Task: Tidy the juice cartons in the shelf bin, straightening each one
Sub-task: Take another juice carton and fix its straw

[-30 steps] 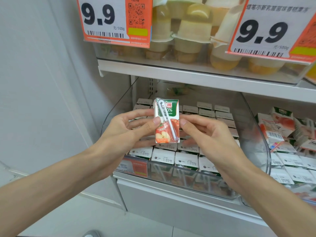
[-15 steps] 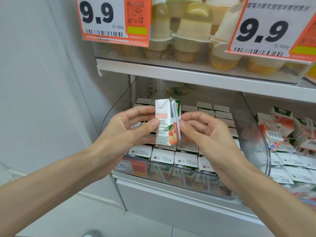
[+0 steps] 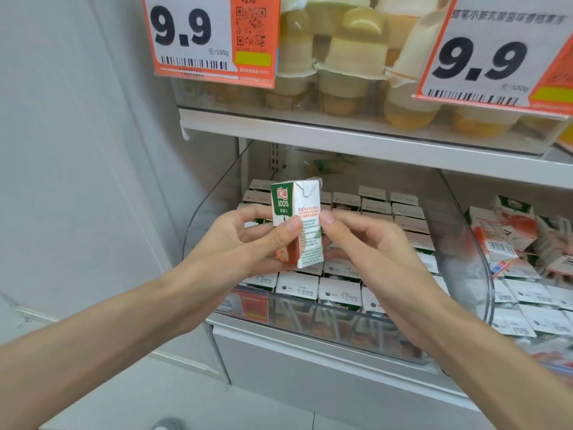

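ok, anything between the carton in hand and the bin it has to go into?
Nothing visible. The left hand and right hand pinch the juice carton over the open top of the clear bin. The packed cartons fill every row in view; any free slot is hidden behind the hands.

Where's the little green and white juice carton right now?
Centre of the head view: the small green-and-white juice carton is pinched upright between left hand and right hand, above the packed cartons in the clear plastic bin.
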Action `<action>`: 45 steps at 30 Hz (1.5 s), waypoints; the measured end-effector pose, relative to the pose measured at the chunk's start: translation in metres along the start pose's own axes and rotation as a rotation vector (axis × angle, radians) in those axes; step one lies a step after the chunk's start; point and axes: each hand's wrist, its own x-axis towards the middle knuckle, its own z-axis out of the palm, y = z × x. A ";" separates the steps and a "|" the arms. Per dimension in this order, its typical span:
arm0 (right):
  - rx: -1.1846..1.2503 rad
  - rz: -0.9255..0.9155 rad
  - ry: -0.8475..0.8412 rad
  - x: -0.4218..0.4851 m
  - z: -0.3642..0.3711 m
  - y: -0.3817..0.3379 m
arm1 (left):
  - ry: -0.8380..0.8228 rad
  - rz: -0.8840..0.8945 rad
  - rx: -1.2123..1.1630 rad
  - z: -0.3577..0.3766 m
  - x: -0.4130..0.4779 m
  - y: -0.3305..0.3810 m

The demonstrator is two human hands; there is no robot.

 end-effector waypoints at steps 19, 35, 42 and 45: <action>0.022 -0.029 0.105 0.001 -0.004 0.003 | 0.062 0.040 -0.049 -0.005 0.005 -0.004; 0.159 0.057 0.142 0.001 -0.003 0.000 | -0.020 0.088 -0.037 -0.007 0.007 -0.005; 0.186 0.097 0.136 0.002 0.002 -0.001 | -0.091 -0.019 -0.068 0.002 0.004 0.000; 0.193 0.094 0.082 0.003 0.000 -0.003 | -0.077 -0.048 -0.113 0.001 0.004 0.002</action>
